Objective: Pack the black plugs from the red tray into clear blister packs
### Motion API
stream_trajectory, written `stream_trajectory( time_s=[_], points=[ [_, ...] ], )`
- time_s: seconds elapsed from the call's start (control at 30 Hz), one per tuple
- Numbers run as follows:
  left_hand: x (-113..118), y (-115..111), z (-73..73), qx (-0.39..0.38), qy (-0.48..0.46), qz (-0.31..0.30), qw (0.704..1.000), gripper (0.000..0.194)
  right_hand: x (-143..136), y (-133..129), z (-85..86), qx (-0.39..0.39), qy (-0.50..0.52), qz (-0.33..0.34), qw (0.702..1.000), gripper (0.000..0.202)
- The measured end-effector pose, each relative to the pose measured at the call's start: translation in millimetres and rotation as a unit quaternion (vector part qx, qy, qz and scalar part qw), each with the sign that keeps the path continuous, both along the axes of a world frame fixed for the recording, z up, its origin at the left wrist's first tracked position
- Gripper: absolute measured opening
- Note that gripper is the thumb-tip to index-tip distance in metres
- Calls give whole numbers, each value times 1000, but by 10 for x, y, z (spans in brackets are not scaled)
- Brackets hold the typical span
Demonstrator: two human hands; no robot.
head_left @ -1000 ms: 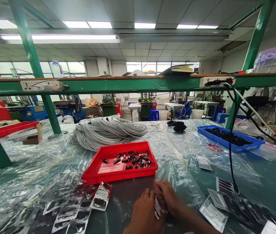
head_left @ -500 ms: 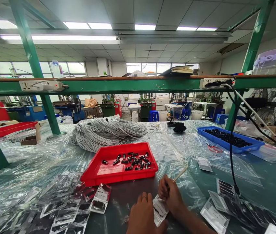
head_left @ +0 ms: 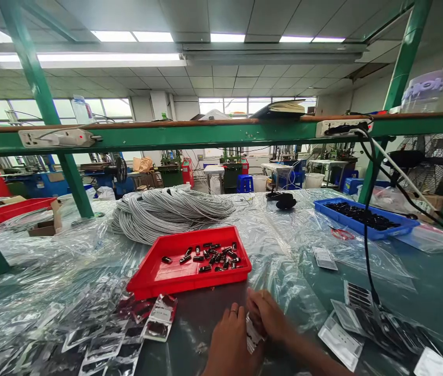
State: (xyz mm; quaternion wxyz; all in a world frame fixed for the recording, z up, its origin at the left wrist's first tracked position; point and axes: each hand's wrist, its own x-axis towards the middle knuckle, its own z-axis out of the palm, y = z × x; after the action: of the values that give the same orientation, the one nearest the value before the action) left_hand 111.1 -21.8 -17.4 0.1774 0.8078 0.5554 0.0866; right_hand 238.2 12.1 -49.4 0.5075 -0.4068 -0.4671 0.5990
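A small white packet with dark marks [head_left: 253, 337] lies between my hands at the front of the table, partly covered by them. My left hand [head_left: 229, 337], a ring on one finger, holds the packet from its left side. Closed fingers of my right hand [head_left: 266, 316] meet at the packet's upper right; motion blurs them slightly, and whatever they hold is hidden. Just beyond my hands stands a red tray [head_left: 190, 287] with several small black-and-silver metal parts [head_left: 217, 256]. Left of my hands, a flat packet [head_left: 160, 318] leans by the tray's front edge.
Clear plastic sheeting covers much of the table. A heap of packets [head_left: 99, 339] lies left, more packets [head_left: 340, 339] right. Behind are a grey cable coil [head_left: 166, 211] and a blue tray [head_left: 362, 219] of black parts. A black cable [head_left: 368, 250] hangs at right beneath a green rail [head_left: 205, 134].
My right hand has turned and shifted slightly left over the packet. The thin pale stick that jutted from its grip is out of sight now. The view has shifted slightly.
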Motion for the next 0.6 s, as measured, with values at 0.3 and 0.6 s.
stream_trajectory(
  time_s=[0.3,0.6],
  points=[
    [-119,97,-35,-56,-19,-31,998,84,297,94,240,-97,-33,81,991,46],
    [-454,367,103,-16,-302,77,950,50,916,245,114,242,-542,-18,805,19]
  ],
)
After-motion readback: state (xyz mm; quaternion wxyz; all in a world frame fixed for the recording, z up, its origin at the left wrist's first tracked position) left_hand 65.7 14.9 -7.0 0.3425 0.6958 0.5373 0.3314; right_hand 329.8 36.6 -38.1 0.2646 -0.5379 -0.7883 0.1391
